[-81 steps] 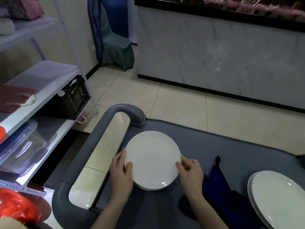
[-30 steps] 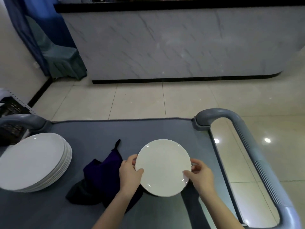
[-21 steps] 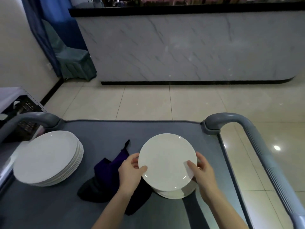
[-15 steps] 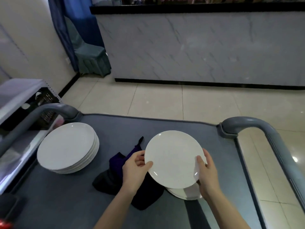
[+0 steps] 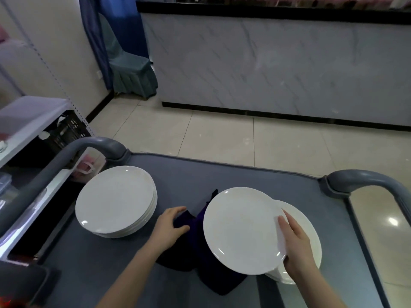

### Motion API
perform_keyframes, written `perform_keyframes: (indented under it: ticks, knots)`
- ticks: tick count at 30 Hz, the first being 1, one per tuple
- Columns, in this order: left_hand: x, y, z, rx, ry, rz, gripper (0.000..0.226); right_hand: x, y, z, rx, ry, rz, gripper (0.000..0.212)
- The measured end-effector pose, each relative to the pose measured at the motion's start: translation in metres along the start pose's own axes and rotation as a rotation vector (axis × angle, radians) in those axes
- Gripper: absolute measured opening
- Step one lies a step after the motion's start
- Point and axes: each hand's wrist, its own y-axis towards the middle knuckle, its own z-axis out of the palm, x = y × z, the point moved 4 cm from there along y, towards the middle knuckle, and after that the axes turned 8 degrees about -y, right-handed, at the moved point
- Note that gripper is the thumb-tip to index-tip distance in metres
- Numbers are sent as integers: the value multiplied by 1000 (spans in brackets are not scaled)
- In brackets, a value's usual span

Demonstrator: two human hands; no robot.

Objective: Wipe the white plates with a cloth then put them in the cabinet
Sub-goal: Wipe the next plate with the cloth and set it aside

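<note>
1. My right hand (image 5: 295, 243) holds 1 white plate (image 5: 240, 230) by its right rim. Grip: thumb laid across the upper face, the other fingers hidden beneath the rim.
2. The plate sits tilted above the cart (image 5: 222, 172). It overlaps the right stack (image 5: 302, 213) of white plates and covers part of the cloth (image 5: 195, 247).
3. My left hand (image 5: 171, 227) rests on the cloth's left edge. Grip: narrow, with fingers and thumb curved around a dark fold.
4. The cloth is dark purple and lies crumpled on the cart between the 2 stacks.
5. The left stack (image 5: 115, 201) stands near the cart's left handle (image 5: 55, 165) and touches neither hand.
6. The right handle (image 5: 367, 176) rises at the far right corner.
7. A white shelf unit (image 5: 29, 112) stands beside the cart on the left.
</note>
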Motion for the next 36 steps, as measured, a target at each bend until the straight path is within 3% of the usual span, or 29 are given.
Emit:
perform_keyframes:
  ticks: [5, 11, 25, 29, 33, 36]
  knots:
    - [14, 11, 6, 34, -99, -34, 56, -7, -5, 9, -15, -22, 6, 23]
    - [3, 12, 1, -43, -195, 51, 14, -5, -9, 19, -29, -26, -11, 22]
    - [-97, -20, -61, -434, 26, 453, 24, 34, -23, 37, -21, -61, -154, 23]
    - [-127, -43, -36, -399, 55, 600, 26, 39, -27, 47, -29, -62, -175, 25]
    - [-143, -70, 9, -334, 192, 907, 22, 35, -24, 50, -91, -22, -171, 23]
    - [-145, -86, 44, -178, 239, 978, 9, 33, -24, 54, -120, 22, -155, 24]
